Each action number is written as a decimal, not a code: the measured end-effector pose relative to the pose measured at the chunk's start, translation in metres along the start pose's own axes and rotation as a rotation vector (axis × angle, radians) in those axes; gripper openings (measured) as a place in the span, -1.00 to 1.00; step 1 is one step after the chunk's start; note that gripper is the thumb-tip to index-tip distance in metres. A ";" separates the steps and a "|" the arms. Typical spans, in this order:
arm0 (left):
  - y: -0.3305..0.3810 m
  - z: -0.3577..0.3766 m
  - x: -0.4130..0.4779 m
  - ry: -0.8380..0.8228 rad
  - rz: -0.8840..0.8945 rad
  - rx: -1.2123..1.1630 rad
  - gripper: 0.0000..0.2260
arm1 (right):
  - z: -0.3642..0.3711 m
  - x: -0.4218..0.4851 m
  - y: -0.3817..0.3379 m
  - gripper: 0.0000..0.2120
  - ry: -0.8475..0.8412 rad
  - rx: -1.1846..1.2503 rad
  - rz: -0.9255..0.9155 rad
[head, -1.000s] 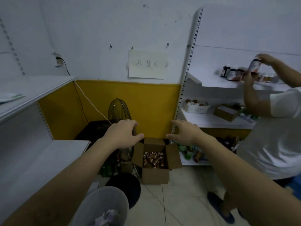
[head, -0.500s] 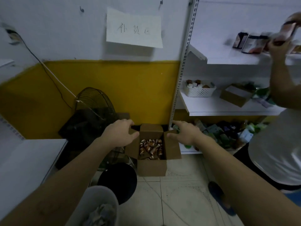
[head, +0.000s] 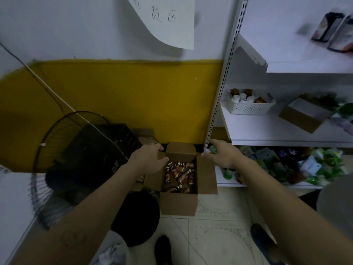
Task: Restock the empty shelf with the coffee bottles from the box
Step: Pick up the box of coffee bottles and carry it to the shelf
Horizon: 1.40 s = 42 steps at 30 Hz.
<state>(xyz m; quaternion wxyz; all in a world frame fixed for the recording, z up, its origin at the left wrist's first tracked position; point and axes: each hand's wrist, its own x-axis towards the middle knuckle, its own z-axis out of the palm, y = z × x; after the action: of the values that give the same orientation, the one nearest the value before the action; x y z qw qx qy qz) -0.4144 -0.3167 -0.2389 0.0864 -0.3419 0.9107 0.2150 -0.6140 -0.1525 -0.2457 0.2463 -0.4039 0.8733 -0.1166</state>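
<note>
Box: the box (head: 179, 202) is seen open on the floor, between both hands.
Bottles: the coffee bottles (head: 179, 174) are piled inside — brown, with white bits, lying every which way.
Left hand: the left hand (head: 148, 159) is held just beside the bottles — nearer than the other; fingers loosely spread, nothing held.
Right hand: the right hand (head: 222, 156) is held at the right flap; fingers spread wide, nothing held.
Way to go: the bottles are found below the fingers.

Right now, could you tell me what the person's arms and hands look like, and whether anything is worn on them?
Both forearms are bare up to the frame edge: no sleeves, gloves, watch or rings show on the left hand or right hand. Dim light hides finer detail.
</note>
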 end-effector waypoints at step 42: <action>-0.096 0.360 0.448 -0.479 -0.391 -0.535 -0.67 | 0.337 0.436 0.262 -0.43 -0.406 0.349 0.735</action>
<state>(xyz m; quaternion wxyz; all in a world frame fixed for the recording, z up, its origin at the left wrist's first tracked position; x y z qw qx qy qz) -0.6838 -0.4811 -0.7282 0.2435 -0.4592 0.6944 0.4976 -0.8480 -0.3173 -0.7847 0.5021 -0.0343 0.8599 -0.0851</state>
